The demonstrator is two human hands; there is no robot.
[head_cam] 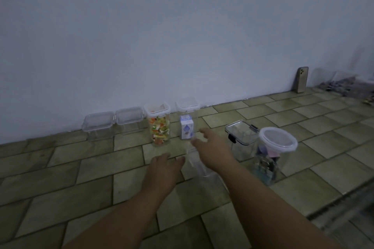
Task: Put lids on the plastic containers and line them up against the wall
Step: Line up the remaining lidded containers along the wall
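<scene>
Four lidded clear containers stand in a row at the wall: two low empty ones, a tall one with colourful pieces and a tall one holding a white and blue carton. A clear container stands on the floor under my right hand, whose fingers spread over its top without a plain grip. My left hand hovers open just left of it. To the right are a black-clipped lidded container and a round-lidded jar with dark items.
A phone leans upright against the wall at the far right, with blurred clear plastic items and clutter beyond it. The floor is tiled. A darker strip crosses the lower right corner.
</scene>
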